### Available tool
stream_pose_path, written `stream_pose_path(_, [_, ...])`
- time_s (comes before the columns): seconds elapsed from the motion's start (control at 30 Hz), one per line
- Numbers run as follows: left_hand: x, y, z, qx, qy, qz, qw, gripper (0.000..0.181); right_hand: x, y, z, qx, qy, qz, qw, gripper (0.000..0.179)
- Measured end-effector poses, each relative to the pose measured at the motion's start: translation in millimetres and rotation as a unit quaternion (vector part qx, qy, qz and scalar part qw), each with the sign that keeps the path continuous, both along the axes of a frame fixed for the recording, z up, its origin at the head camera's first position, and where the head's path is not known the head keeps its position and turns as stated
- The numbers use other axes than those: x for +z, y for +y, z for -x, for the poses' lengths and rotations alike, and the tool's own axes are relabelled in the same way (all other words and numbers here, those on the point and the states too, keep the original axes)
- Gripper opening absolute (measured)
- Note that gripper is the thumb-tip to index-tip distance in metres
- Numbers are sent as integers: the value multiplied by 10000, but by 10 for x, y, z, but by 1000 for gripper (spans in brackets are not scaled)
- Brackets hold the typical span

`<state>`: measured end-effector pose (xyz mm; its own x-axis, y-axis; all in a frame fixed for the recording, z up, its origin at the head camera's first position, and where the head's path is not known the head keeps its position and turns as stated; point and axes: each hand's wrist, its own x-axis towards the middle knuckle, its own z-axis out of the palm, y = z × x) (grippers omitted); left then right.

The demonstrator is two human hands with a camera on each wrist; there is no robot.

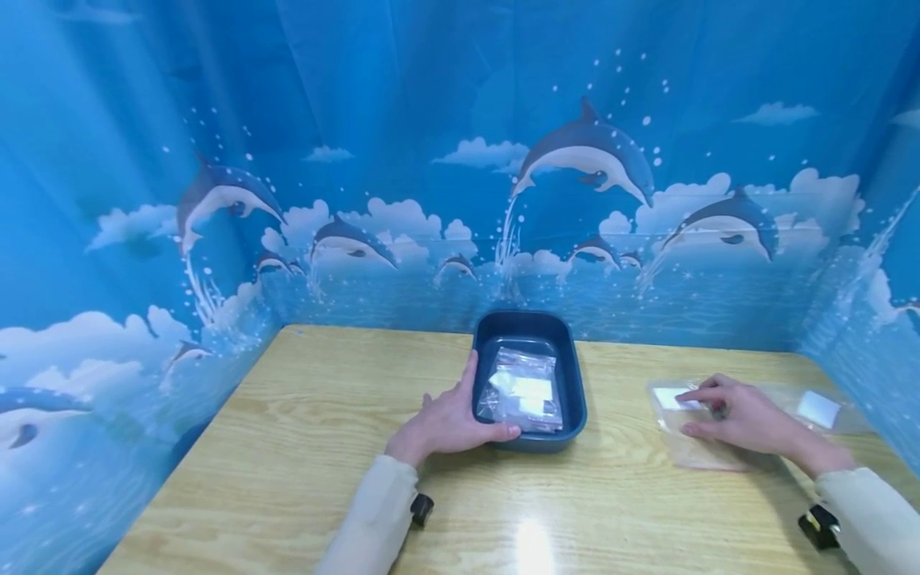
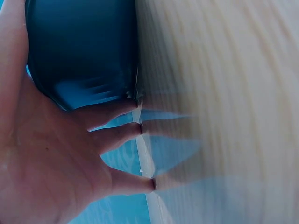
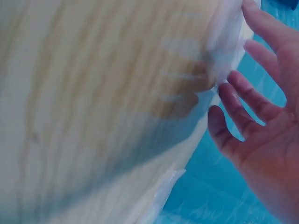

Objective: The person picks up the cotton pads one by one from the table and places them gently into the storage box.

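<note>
A dark blue plastic tray [image 1: 576, 391] stands on the table near the back, with clear plastic bags [image 1: 528, 390] bearing white labels lying inside. My left hand [image 1: 453, 417] rests against the tray's left side, its thumb along the near rim. In the left wrist view, the fingers [image 2: 124, 182] are straight and spread, tips down at the table. On the right, my right hand [image 1: 751, 419] lies over a flat clear bag [image 1: 700, 455], fingertips at its white label [image 1: 670, 398]. In the right wrist view its fingers [image 3: 252, 95] are apart and slightly bent.
Another clear bag with a white label [image 1: 818, 409] lies on the table to the right, beyond the right wrist. The wood-grain table [image 1: 302, 447] ends at a blue curtain printed with dolphins [image 1: 402, 160], which surrounds its back and sides.
</note>
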<state>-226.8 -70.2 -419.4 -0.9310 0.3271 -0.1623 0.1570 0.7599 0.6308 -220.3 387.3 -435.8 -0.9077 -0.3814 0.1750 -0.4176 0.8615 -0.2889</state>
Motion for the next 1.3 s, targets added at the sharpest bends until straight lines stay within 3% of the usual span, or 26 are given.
stream_pose_path(0.23, [9,2,-6,0,-3,18,10000,135,-11,-71,12,-72,319,199,9993,58])
stream_pose_path(0.47, [12,3,-11,-10,-4,10,10000,136,68,-51,-20,233,-644,672,9954,57])
stream_pose_path(0.53, [12,-2,-8,-6,16,27,10000,135,64,-48,-19,324,-708,749,9941,55])
stream_pose_path(0.8, [5,-7,-6,7,-11,20,10000,135,-16,-102,23,186,-405,805,9958,35])
stream_pose_path(1.0, [12,2,6,24,34,-11,10000,135,-31,-147,57,-1,214,545,9983,14])
stream_pose_path(1.3, [-7,7,1,61,-17,-6,10000,135,-9,-168,30,80,514,493,9974,12])
